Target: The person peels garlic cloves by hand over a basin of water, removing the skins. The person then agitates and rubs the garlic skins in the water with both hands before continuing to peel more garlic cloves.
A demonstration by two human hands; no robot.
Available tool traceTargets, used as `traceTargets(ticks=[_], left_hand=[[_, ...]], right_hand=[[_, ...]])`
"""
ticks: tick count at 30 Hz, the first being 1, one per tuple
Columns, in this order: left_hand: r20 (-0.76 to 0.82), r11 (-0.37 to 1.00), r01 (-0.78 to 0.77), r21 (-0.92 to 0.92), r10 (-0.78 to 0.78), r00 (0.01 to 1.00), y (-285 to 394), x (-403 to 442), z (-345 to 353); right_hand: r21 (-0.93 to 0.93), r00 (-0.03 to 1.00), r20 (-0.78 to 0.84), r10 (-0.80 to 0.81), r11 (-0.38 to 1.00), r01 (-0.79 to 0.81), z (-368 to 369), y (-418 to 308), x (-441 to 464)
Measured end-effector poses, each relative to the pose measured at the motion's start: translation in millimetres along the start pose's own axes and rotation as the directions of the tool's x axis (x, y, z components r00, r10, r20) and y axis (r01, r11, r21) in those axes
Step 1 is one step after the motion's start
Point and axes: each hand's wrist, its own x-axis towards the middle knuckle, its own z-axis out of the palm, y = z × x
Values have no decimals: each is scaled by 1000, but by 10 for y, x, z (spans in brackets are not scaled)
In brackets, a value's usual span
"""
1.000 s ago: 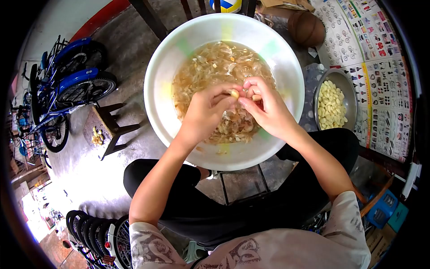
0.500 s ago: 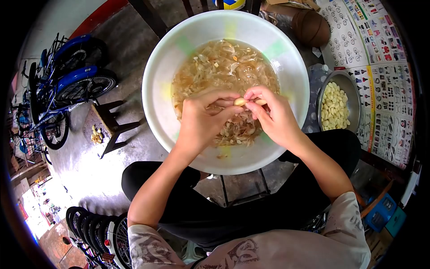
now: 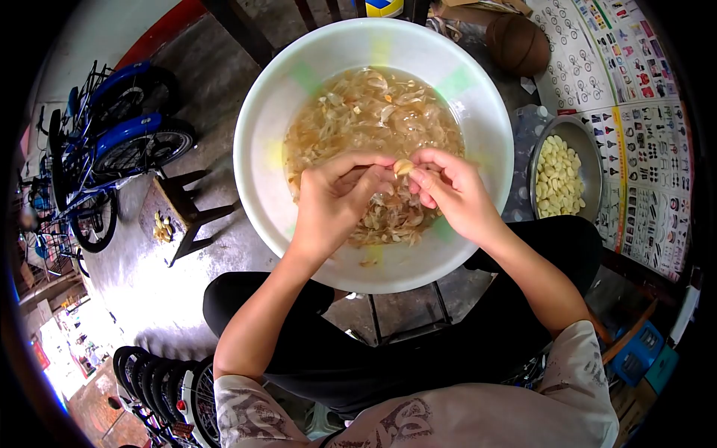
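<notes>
A pale garlic clove (image 3: 403, 167) is pinched between the fingertips of both hands, over a big white basin (image 3: 258, 149). My left hand (image 3: 337, 196) grips it from the left, fingers closed. From the right, my right hand (image 3: 457, 190) holds it between thumb and forefinger, the other fingers curled in. Below my hands, cloudy water in the basin carries many loose brownish garlic skins (image 3: 351, 112). To the right stands a metal bowl (image 3: 597, 168) heaped with peeled garlic cloves (image 3: 560, 179).
A small wooden stool (image 3: 190, 213) on the left bears a few garlic pieces (image 3: 162, 227). Bicycles with blue fenders (image 3: 138, 138) stand beyond it. A brown basketball (image 3: 518, 46) lies behind the bowl, beside a table with printed sheets (image 3: 642, 149). My knees flank the basin.
The clove has turned from lying sideways to a more upright tilt between my fingertips. The fingers of my left hand have drawn in slightly. The basin sits slightly further left in view.
</notes>
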Motion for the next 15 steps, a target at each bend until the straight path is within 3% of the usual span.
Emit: traceTargets(ticks=[2, 5, 9, 13, 14, 15], left_hand=[[-23, 992, -37, 122, 41, 999, -18, 2, -15], [-41, 962, -96, 255, 109, 993, -32, 19, -23], [92, 937, -250, 245, 235, 968, 48, 53, 12], [146, 969, -134, 208, 104, 984, -14, 9, 8], [113, 990, -81, 113, 68, 991, -7, 1, 19], [86, 999, -30, 16, 29, 996, 5, -2, 30]], right_hand=[[202, 990, 86, 107, 972, -123, -1, 13, 1], [305, 973, 137, 186, 927, -220, -15, 9, 1], [382, 943, 172, 285, 863, -331, -25, -26, -24], [200, 914, 304, 268, 920, -336, -43, -15, -33], [-78, 959, 236, 159, 986, -144, -28, -64, -49], [-359, 979, 201, 27, 932, 48, -24, -94, -52]])
